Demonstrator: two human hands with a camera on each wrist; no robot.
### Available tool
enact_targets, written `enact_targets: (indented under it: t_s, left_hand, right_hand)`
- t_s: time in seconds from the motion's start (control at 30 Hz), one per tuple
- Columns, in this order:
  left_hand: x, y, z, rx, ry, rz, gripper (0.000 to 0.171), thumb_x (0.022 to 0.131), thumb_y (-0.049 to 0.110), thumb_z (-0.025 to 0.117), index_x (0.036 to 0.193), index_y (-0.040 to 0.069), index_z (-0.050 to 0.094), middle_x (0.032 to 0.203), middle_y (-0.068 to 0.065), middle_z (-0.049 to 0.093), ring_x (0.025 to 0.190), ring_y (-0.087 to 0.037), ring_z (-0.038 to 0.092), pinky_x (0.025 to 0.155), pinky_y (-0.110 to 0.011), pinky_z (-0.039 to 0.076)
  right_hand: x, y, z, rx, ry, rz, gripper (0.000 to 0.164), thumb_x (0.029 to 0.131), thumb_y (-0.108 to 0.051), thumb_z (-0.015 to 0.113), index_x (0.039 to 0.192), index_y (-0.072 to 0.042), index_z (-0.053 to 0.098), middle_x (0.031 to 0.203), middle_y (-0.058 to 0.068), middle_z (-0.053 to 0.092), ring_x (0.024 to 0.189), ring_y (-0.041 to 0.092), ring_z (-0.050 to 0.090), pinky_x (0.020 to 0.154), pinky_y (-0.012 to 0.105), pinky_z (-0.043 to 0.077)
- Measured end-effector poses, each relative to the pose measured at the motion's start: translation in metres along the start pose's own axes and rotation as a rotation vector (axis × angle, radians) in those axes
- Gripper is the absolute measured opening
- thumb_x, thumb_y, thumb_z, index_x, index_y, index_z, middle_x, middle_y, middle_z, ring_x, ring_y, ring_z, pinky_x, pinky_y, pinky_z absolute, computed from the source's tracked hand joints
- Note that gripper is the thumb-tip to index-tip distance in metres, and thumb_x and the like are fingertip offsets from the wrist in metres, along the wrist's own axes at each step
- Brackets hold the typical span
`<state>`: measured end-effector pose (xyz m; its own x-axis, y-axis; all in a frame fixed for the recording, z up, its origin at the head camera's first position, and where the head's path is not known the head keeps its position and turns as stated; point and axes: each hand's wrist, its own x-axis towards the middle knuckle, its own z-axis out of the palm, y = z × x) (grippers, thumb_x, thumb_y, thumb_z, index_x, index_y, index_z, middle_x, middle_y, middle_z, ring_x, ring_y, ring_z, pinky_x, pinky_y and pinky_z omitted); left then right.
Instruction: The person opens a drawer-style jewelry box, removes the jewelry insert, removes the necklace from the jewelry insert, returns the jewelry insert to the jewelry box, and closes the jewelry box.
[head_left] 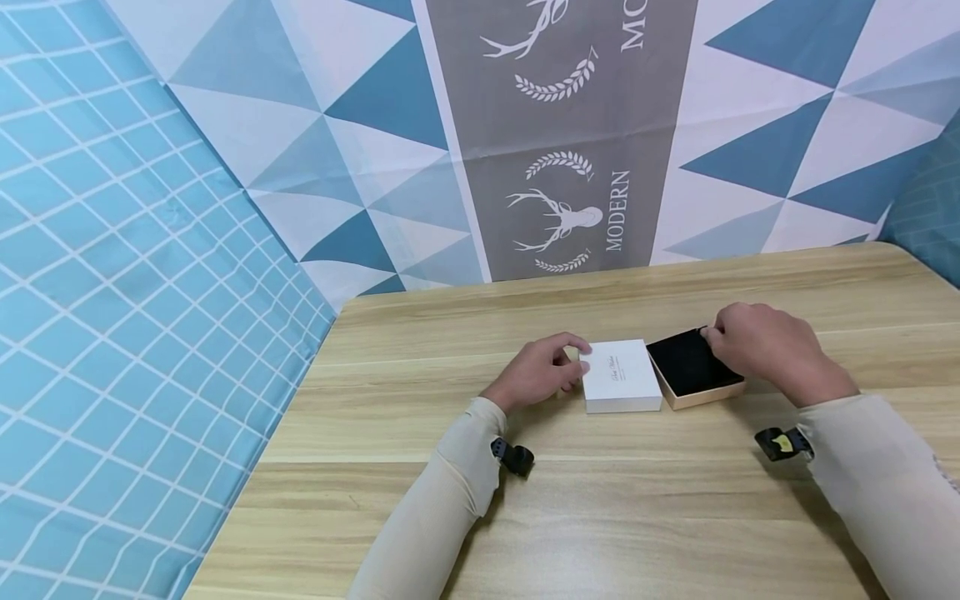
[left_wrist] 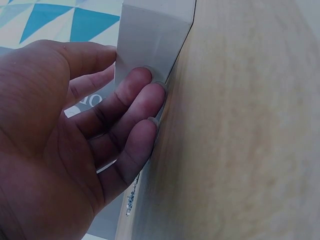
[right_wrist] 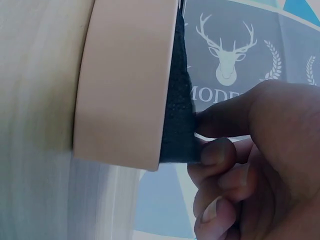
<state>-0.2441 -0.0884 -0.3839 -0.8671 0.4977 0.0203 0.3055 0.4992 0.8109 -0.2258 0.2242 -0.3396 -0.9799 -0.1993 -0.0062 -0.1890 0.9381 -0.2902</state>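
A white box lid (head_left: 621, 375) with small print on top lies flat on the table. My left hand (head_left: 538, 371) is at its left side, fingers loosely bent and fingertips against the white side wall in the left wrist view. Right of the lid, almost against it, sits a shallow tan box base (head_left: 705, 395) holding a black padded insert (head_left: 686, 364). My right hand (head_left: 765, 346) pinches the insert's right edge between thumb and index finger. In the right wrist view, that corner of the insert (right_wrist: 179, 135) stands up above the box wall.
The wood-grain table (head_left: 600, 517) carries both box parts near its far side. Behind it hangs a patterned cloth (head_left: 487, 167) with triangles and deer prints. A blue checked cloth (head_left: 112, 317) borders the left. Both wrists wear a black strap (head_left: 513, 457) with a small camera.
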Motion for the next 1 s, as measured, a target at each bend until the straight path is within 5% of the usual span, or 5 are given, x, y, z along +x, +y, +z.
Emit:
enact_targets:
  t_s: [0.4, 0.67, 0.9, 1.0]
  left_hand:
    - [0.0003, 0.0011, -0.0003, 0.010, -0.001, -0.008, 0.019, 0.100, 0.023, 0.064, 0.120, 0.023, 0.066, 0.079, -0.008, 0.068, 0.072, -0.019, 0.067, 0.058, -0.028, 0.052]
    - [-0.0003, -0.0005, 0.0008, 0.002, 0.001, -0.004, 0.019, 0.100, 0.022, 0.065, 0.119, 0.023, 0.066, 0.079, -0.008, 0.068, 0.072, -0.018, 0.067, 0.058, -0.028, 0.053]
    - [-0.0006, -0.0009, 0.0006, 0.001, 0.003, 0.002, 0.019, 0.100, 0.022, 0.064, 0.119, 0.023, 0.065, 0.080, -0.009, 0.068, 0.072, -0.019, 0.068, 0.059, -0.029, 0.054]
    - [-0.0002, -0.0010, 0.0005, 0.003, 0.003, 0.005, 0.019, 0.100, 0.022, 0.064, 0.119, 0.023, 0.065, 0.080, -0.008, 0.068, 0.072, -0.019, 0.067, 0.059, -0.029, 0.054]
  right_hand:
    - [0.0017, 0.0001, 0.0002, -0.002, -0.024, 0.033, 0.030, 0.100, -0.026, 0.052, 0.084, -0.006, 0.066, 0.065, 0.005, 0.049, 0.063, 0.024, 0.050, 0.054, 0.042, 0.039]
    - [0.0031, 0.0011, 0.0024, 0.005, -0.033, 0.036, 0.031, 0.098, -0.031, 0.059, 0.075, -0.010, 0.064, 0.064, 0.004, 0.049, 0.063, 0.023, 0.050, 0.053, 0.041, 0.038]
    - [0.0030, 0.0023, 0.0034, -0.004, -0.036, 0.057, 0.052, 0.093, -0.039, 0.067, 0.114, 0.008, 0.062, 0.098, 0.024, 0.067, 0.073, 0.029, 0.062, 0.054, 0.046, 0.048]
    - [0.0021, 0.0023, 0.0030, -0.003, -0.053, 0.057, 0.058, 0.092, -0.043, 0.067, 0.117, 0.009, 0.062, 0.105, 0.027, 0.067, 0.075, 0.029, 0.062, 0.054, 0.045, 0.048]
